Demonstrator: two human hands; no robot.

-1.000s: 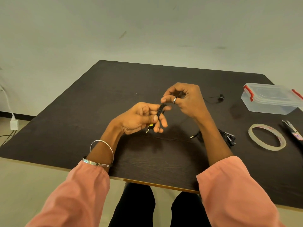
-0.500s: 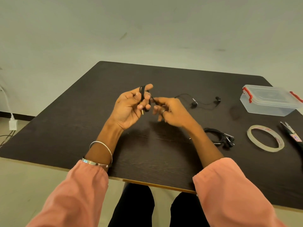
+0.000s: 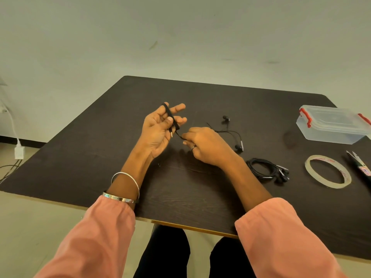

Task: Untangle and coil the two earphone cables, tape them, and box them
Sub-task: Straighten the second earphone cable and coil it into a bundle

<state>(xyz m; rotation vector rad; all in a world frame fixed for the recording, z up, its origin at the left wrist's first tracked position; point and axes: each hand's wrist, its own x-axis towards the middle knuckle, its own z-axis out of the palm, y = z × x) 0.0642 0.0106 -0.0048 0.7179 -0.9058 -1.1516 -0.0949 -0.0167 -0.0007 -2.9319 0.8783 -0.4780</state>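
My left hand is raised palm-up over the dark table, with black earphone cable wound round its fingers and pinned by the thumb; the jack plug hangs at the palm. My right hand pinches the same cable just right of the loops. Its free end trails to two earbuds lying on the table behind my right hand. A second earphone, coiled in a bundle, lies right of my right forearm.
A clear plastic box with red latches and its lid on stands at the far right. A ring of clear tape lies nearer, with small scissors beside it at the right edge. A white charger and cords hang by the floor at left.
My left hand rose and turned palm-up with more cable looped round its fingers. My right hand dropped lower and rightward along the cable. The earbuds slid nearer.
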